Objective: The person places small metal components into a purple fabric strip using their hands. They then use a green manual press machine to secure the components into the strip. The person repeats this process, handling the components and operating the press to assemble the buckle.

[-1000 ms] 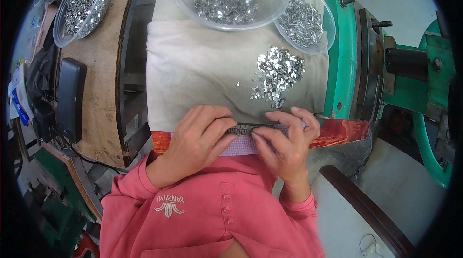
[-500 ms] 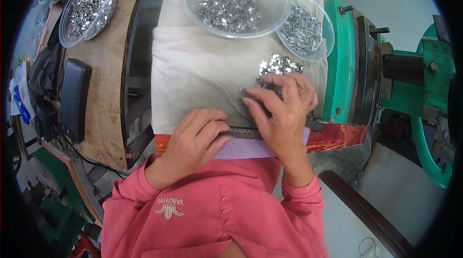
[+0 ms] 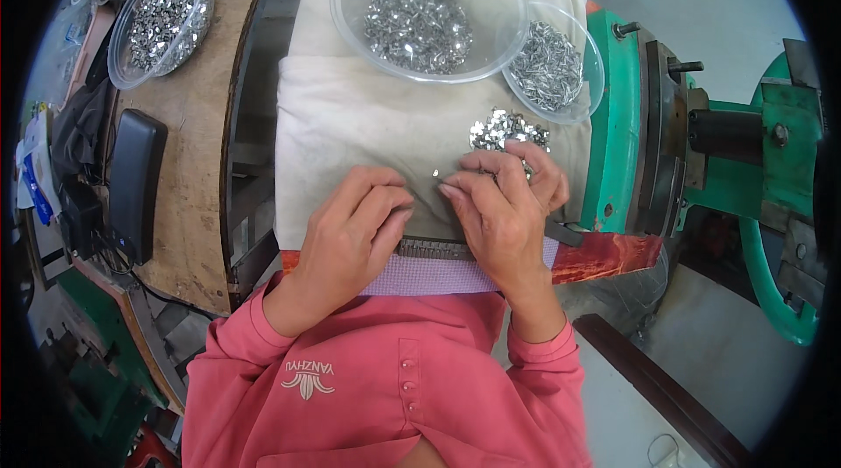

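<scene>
Work is well under way here: a dark, ribbed metal bar [image 3: 434, 249] is laid along the near edge of the cream cloth [image 3: 324, 118], just below and between the fingers of both hands, its middle partly covered by the right hand [image 3: 506, 210]. Fine upright ribs can be made out along its visible stretch, but whether they are filled slots or empty ones cannot be told, so what is done cannot be counted.

What is left is plain enough! A loose heap of shiny metal chips [image 3: 508, 128] is spread just beyond the right fingers, its near side hidden by them, and one stray chip [image 3: 435, 173] is seen just off their tips. The right fingers are bent, thumb and forefinger brought close; whether a chip is pinched there cannot be told. The left hand [image 3: 350, 218] is held by the bar's left end, its fingers loosely curled toward the thumb, with nothing clearly gripped.

Farther beyond the fingers, plenty more stock is kept: a large clear plastic bowl [image 3: 491, 17] and a smaller clear bowl [image 3: 592, 87] are both seen with metal pieces inside. By these supplies, the work is judged far from finished.
</scene>
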{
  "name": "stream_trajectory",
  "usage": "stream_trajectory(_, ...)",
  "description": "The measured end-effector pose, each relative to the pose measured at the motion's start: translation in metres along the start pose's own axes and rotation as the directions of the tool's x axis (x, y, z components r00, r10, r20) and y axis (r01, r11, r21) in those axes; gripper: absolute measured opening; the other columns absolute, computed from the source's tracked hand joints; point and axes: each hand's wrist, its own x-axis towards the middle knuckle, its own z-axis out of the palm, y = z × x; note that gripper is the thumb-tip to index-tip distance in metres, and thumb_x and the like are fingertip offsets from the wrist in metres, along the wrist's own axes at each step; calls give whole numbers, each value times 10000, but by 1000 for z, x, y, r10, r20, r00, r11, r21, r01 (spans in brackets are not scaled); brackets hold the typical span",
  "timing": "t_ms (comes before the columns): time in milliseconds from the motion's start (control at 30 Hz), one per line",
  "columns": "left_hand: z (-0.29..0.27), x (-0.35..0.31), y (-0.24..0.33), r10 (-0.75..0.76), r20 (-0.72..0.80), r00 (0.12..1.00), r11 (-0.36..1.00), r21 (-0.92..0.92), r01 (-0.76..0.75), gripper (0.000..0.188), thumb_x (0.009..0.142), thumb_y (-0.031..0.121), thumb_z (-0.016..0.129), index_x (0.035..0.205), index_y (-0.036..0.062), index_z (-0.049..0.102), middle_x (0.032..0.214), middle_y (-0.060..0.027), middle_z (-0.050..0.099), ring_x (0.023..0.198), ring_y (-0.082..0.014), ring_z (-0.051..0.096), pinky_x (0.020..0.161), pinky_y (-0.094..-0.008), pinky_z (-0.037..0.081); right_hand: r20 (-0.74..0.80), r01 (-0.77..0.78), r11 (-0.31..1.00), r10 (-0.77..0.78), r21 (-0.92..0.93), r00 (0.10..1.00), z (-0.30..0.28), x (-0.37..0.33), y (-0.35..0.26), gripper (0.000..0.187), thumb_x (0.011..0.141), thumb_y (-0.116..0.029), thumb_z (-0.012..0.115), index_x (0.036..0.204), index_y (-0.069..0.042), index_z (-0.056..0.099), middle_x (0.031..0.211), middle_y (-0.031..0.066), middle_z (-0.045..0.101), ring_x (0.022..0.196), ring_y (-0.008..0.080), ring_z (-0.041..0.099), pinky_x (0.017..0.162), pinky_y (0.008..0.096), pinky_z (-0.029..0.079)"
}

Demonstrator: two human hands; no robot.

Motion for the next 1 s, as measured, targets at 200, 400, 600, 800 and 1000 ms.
stream_trajectory(200,9,17,1,7,-19,1000,998,62,-6,179,804,-37,717,957,6,635,1016,-112,599,786,-271,634,639,-361,505,-42,-36,999,36,0,998,-21,3,8,129,759,-140,794,859,-156,715,1046,-45,660,1178,258,494,989,420,267)
stream_trajectory(400,19,32,3,-18,29,999,987,158,13,162,824,48,727,930,32,606,966,-77,542,798,-294,627,652,-406,499,-230,-107,973,58,-207,972,-42,40,40,142,764,-132,797,881,-167,725,1056,-10,664,1185,298,466,999,439,276)
stream_trajectory(600,22,33,-1,-10,6,1000,982,190,9,144,827,67,725,898,44,602,947,-66,535,780,-282,628,645,-396,502,-94,-83,993,76,-80,993,-42,26,29,165,727,-130,818,871,-170,747,1074,-25,666,1175,303,476,987,434,294)
stream_trajectory(800,11,25,-3,40,-7,999,994,104,-39,131,788,5,746,869,25,644,911,-86,582,691,-247,608,594,-342,484,112,-87,995,81,44,990,-30,-4,8,142,734,-152,814,863,-162,758,1032,-25,659,1138,279,514,976,420,297)
stream_trajectory(1000,-4,4,0,104,12,995,993,52,-104,170,724,-15,784,840,26,667,906,-87,622,694,-214,611,582,-308,479,52,-53,999,53,-6,997,-16,-8,-2,125,727,-159,805,828,-163,732,1019,-32,632,1126,247,517,955,419,299)
